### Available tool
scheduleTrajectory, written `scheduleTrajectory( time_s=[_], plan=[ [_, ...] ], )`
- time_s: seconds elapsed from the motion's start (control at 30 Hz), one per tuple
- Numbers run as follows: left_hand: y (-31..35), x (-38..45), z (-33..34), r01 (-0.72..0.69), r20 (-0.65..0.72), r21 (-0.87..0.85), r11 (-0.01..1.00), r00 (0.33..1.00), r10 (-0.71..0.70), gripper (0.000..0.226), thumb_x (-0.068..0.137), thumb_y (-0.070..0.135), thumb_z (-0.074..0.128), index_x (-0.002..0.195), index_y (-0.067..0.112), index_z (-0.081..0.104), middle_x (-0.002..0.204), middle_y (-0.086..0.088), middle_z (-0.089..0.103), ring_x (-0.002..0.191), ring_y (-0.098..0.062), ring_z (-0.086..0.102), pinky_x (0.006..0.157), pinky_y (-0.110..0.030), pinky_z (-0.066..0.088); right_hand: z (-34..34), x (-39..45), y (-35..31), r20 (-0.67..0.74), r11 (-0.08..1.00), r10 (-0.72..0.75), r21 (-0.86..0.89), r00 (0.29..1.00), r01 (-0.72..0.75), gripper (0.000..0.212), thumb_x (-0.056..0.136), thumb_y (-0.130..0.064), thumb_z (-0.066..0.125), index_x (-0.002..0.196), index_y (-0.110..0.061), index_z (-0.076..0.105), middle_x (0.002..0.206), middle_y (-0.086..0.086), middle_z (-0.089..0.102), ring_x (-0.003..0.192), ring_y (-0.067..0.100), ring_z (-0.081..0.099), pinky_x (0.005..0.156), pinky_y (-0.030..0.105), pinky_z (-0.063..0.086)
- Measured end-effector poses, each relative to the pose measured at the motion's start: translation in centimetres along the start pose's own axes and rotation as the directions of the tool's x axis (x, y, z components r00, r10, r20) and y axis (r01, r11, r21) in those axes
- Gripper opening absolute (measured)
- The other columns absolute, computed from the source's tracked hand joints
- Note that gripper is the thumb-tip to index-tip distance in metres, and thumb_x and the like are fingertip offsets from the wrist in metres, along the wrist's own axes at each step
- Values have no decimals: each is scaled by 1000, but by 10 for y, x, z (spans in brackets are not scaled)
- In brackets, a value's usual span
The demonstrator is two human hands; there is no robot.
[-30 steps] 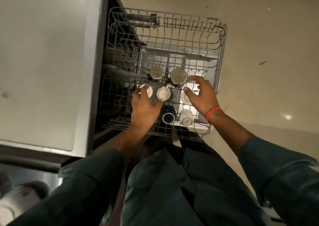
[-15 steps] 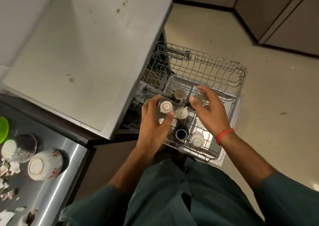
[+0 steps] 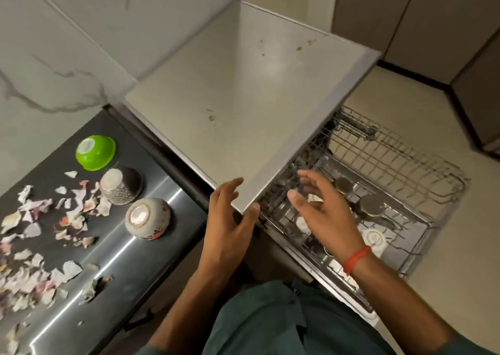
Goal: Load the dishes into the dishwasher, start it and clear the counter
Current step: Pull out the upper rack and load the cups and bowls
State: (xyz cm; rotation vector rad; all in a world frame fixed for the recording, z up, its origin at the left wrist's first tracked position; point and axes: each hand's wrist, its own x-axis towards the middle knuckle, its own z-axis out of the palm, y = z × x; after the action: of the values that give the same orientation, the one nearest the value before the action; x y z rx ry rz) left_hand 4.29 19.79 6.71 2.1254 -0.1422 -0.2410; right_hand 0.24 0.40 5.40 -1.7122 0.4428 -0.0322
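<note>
The dishwasher's wire rack [image 3: 422,170] is pulled out at the right, with upturned steel cups [image 3: 372,205] and a white cup [image 3: 374,239] standing in it. My left hand [image 3: 230,224] hovers open near the corner of the pale dishwasher top [image 3: 243,89], holding nothing. My right hand [image 3: 322,211], a red thread at its wrist, is open above the rack's near side. On the dark steel counter [image 3: 130,268] at the left stand three upturned bowls: a green bowl [image 3: 96,153], a patterned grey bowl [image 3: 120,185] and a floral white bowl [image 3: 147,219].
Torn paper scraps [image 3: 35,246] lie scattered over the left of the dark counter. A marbled wall [image 3: 54,56] rises behind it. Beige floor [image 3: 460,246] and cabinet doors [image 3: 433,24] lie to the right of the rack.
My view has swung left from the rack to the counter. Both hands have lifted off the cups in the rack, the left one moving to the corner of the dishwasher top.
</note>
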Motion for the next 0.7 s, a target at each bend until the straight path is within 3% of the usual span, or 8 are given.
scheduleTrajectory(
  time_s=[0.1,0.33,0.43,0.5,0.6,0.7],
  plan=[
    [-23,-1,-42,-9,-71,-11,1000,997,8,47,96,33,66,140,39,50,142,11,47,131,-5,50,107,-39,49,45,7,-12,69,997,-46,-60,997,50,44,90,-37,70,131,-40,56,129,-16,56,119,-1,54,101,35,52],
    [-92,-3,-138,22,-208,12,1000,978,-19,44,93,32,64,136,34,54,138,11,47,134,-13,48,109,-36,47,161,18,-37,262,971,-70,-205,962,126,45,88,-39,74,128,-44,53,129,-15,56,120,0,53,97,23,47],
    [-120,-5,-166,83,-232,40,996,970,-71,47,90,33,62,135,28,55,139,8,49,134,-7,44,111,-36,44,205,20,-43,351,946,-57,-279,935,163,57,84,-36,77,135,-39,51,130,-12,55,119,2,53,95,17,43],
    [-134,-7,-183,99,-253,48,994,964,-84,44,90,30,64,133,28,56,136,9,51,132,-7,45,111,-39,42,234,20,-46,411,925,-57,-322,910,203,67,80,-34,82,139,-33,50,133,-8,53,122,4,51,102,22,43],
    [-150,-11,-197,104,-206,-17,994,973,-106,46,94,25,68,131,45,51,134,22,53,132,-11,50,106,-45,48,270,22,-45,458,874,-119,-373,881,312,84,71,-37,89,143,-24,48,137,-4,52,127,9,48,108,22,37],
    [-162,-14,-199,148,-156,-87,985,975,-160,52,92,30,66,137,47,47,139,17,56,134,-15,53,107,-48,48,295,24,-41,499,823,-142,-420,855,382,93,69,-38,87,148,-23,42,145,0,46,135,18,42,112,30,37]
  ],
)
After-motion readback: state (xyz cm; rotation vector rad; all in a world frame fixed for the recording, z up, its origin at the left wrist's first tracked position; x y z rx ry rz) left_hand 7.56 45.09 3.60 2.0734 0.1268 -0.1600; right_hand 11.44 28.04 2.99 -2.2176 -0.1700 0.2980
